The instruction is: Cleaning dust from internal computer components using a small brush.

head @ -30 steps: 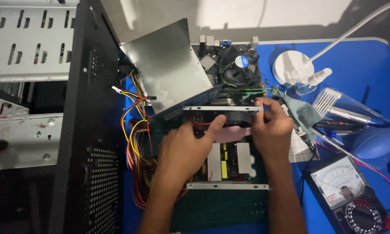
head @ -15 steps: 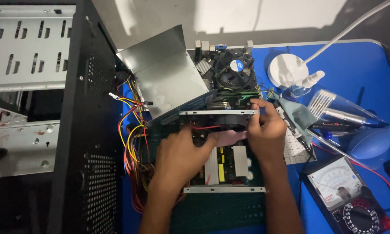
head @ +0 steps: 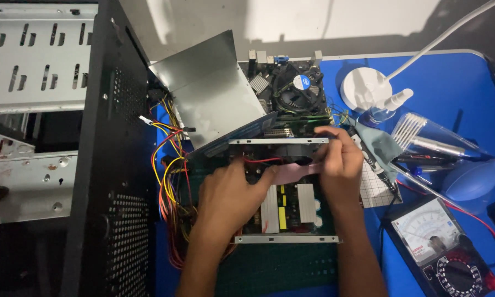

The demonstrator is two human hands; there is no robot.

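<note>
Power supply (head: 288, 206), opened, is lying on the green mat (head: 280, 269) at centre. Left hand (head: 228, 201) is resting on its left side, fingers curled on the board. Right hand (head: 341, 165) is pinching a pink sheet (head: 291, 173) over it. Multimeter (head: 440, 247) is sitting right; motherboard (head: 291, 93) is lying beyond.

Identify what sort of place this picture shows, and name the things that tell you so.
Probably an electronics repair bench: an opened power supply unit with bare circuit board under both hands, a green motherboard with black round cooling fan, and an analogue multimeter with white dial on the blue table.
</note>
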